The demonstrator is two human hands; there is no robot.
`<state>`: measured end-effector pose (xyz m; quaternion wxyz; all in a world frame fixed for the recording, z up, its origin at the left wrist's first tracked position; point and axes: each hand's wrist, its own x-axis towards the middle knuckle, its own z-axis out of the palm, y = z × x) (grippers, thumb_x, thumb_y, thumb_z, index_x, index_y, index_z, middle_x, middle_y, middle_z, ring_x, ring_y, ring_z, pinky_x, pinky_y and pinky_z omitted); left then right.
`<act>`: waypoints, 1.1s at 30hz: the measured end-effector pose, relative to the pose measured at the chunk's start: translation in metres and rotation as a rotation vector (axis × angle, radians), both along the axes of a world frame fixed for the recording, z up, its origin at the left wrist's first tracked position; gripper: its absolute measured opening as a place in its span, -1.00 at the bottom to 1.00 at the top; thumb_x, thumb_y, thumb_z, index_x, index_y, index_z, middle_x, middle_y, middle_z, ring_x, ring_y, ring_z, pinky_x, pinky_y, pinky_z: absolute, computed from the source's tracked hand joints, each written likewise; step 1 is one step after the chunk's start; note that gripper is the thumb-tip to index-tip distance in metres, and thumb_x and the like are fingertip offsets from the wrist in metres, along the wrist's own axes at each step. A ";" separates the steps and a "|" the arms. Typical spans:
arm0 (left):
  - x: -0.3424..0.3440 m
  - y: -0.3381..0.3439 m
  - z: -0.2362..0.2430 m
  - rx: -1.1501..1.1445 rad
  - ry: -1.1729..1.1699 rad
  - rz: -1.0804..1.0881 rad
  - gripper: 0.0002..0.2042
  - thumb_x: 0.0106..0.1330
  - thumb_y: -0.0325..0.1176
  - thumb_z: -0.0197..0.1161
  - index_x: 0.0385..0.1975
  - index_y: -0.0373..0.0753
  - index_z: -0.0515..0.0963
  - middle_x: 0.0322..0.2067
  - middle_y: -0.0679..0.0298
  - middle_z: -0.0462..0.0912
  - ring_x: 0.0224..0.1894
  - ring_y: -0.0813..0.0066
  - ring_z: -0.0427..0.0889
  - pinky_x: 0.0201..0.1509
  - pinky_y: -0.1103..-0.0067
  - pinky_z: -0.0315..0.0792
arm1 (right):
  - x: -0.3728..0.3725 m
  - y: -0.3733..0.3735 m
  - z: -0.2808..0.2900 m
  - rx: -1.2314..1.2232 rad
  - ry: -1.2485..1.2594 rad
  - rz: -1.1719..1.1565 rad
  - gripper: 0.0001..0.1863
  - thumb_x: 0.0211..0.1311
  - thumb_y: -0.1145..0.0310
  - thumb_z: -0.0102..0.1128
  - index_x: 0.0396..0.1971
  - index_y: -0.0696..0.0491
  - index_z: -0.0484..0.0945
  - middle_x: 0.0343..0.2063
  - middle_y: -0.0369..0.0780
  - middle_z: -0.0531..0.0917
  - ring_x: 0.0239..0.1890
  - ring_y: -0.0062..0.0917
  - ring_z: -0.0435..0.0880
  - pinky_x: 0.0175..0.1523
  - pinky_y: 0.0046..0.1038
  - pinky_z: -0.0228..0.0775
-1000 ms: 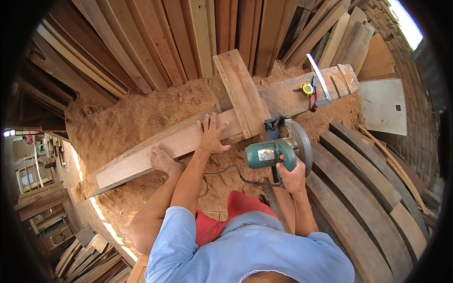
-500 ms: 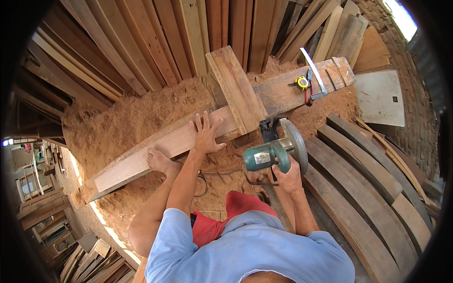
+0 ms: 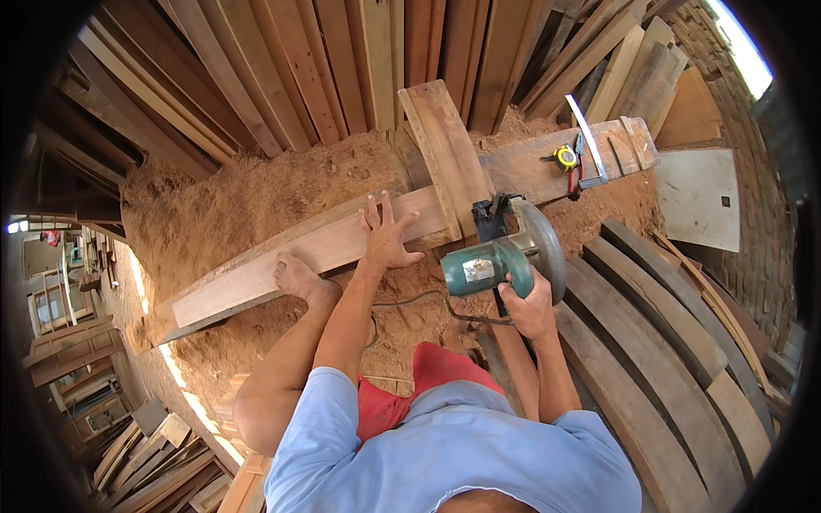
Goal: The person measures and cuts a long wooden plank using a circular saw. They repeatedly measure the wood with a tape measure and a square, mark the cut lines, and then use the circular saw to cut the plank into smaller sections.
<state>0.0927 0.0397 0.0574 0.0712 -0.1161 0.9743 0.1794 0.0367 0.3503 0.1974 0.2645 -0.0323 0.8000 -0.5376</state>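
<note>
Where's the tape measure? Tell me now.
Upper right in the head view: the tape measure lies on the worn board, just left of the pliers, beyond the saw.

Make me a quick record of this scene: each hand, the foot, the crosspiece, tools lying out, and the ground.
Left hand: fingers spread, resting on pale plank
Right hand: gripping green circular saw by its handle
Foot: bare foot on the plank
Crosspiece: wide board across the plank's right end
Tools lying out: yellow tape measure, metal square
Ground: sawdust
</note>
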 end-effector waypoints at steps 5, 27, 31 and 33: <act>0.001 -0.004 -0.004 0.038 -0.012 0.015 -0.12 -0.35 0.02 0.63 0.21 0.23 0.54 0.50 -0.11 -0.02 0.52 -0.39 -0.20 0.46 -0.25 -0.21 | -0.001 -0.014 -0.007 -0.027 0.026 0.037 -0.78 0.17 0.41 0.35 -0.25 0.19 0.55 -0.40 -0.31 0.59 -0.33 -0.65 0.51 -0.17 -0.50 0.42; -0.001 -0.001 -0.001 0.034 -0.016 0.011 -0.12 -0.37 0.04 0.65 0.18 0.24 0.53 0.44 -0.09 0.06 0.47 -0.31 -0.09 0.39 -0.19 -0.11 | 0.007 -0.019 -0.040 -0.053 0.007 0.114 -0.80 0.09 0.45 0.31 -0.32 0.20 0.53 -0.48 -0.18 0.59 -0.42 -0.53 0.58 -0.24 -0.39 0.46; 0.001 -0.002 -0.002 0.028 0.016 -0.001 -0.12 -0.37 0.03 0.67 0.18 0.24 0.53 0.43 -0.09 0.06 0.47 -0.30 -0.09 0.39 -0.20 -0.11 | 0.006 -0.019 -0.045 -0.059 0.040 0.118 -0.81 0.09 0.45 0.31 -0.33 0.19 0.53 -0.49 -0.20 0.57 -0.44 -0.56 0.56 -0.26 -0.41 0.44; 0.000 -0.002 -0.003 0.029 0.005 -0.002 -0.12 -0.37 0.03 0.67 0.18 0.24 0.52 0.43 -0.10 0.06 0.47 -0.30 -0.08 0.38 -0.20 -0.11 | 0.005 -0.021 -0.044 -0.075 0.016 0.109 -0.81 0.09 0.44 0.30 -0.34 0.19 0.53 -0.49 -0.20 0.57 -0.44 -0.55 0.55 -0.26 -0.42 0.44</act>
